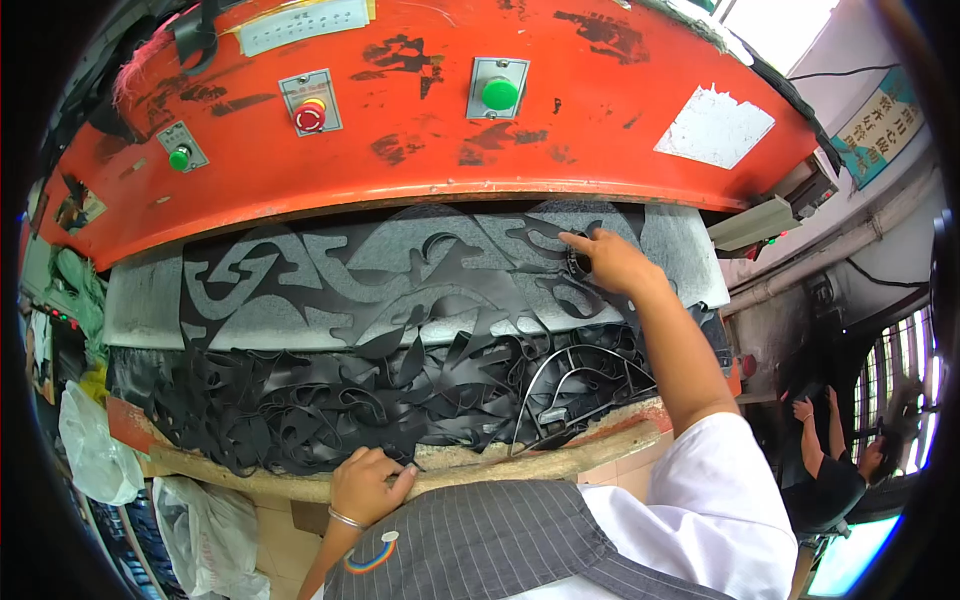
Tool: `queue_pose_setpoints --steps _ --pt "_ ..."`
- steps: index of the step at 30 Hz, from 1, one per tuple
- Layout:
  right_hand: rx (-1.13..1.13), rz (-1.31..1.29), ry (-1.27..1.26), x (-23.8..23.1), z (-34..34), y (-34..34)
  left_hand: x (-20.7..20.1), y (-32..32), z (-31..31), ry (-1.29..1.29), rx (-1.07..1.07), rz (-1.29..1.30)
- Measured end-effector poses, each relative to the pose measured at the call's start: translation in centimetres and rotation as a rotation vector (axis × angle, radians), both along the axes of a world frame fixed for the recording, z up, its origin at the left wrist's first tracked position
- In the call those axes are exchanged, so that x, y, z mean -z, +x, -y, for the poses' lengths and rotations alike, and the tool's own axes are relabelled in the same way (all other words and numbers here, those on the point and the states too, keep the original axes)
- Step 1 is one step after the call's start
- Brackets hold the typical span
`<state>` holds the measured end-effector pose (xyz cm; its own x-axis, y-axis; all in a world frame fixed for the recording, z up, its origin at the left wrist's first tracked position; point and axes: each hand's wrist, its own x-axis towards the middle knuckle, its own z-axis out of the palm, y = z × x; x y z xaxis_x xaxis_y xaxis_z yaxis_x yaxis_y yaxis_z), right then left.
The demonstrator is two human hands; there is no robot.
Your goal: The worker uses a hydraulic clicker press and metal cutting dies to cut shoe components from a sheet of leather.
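While the right hand (612, 262) presses flat on the black sheet (400, 270) — thin, floppy, best lifted by its edge — the left hand (368, 485) curls, holding nothing, at the table (480, 468) rim.

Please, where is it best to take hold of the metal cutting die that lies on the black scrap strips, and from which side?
Probably the curved upper bar of the metal cutting die, taken from above on the near, right side. Its frame is open and lies flat on the black scrap strips, so fingers can hook under the bar; the right hand is nearest.
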<state>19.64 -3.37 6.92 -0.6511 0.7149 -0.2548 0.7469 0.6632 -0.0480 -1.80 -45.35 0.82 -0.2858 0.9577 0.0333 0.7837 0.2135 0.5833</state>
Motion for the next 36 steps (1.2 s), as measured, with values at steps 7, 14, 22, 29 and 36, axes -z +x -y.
queue_pose_setpoints --steps 7,14,22,29,36 --pt "-0.234 -0.215 0.309 1.4 -0.5 1.9 0.5 0.4 0.8 0.062 -0.028 -0.021" --pt "0.053 -0.672 -0.008 6.6 9.3 -6.5 0.9 -0.2 0.8 0.017 0.001 -0.008" --pt "0.048 -0.682 0.108 7.2 10.4 -7.5 1.5 -1.1 1.2 0.014 0.032 0.092" --pt "0.142 -0.678 0.101 4.7 12.3 -7.2 0.3 -7.5 0.9 0.143 -0.162 0.748" --pt "0.202 -1.27 0.13 -6.3 12.8 -11.8 -10.1 -26.1 -6.4 0.885 -0.604 -0.037"
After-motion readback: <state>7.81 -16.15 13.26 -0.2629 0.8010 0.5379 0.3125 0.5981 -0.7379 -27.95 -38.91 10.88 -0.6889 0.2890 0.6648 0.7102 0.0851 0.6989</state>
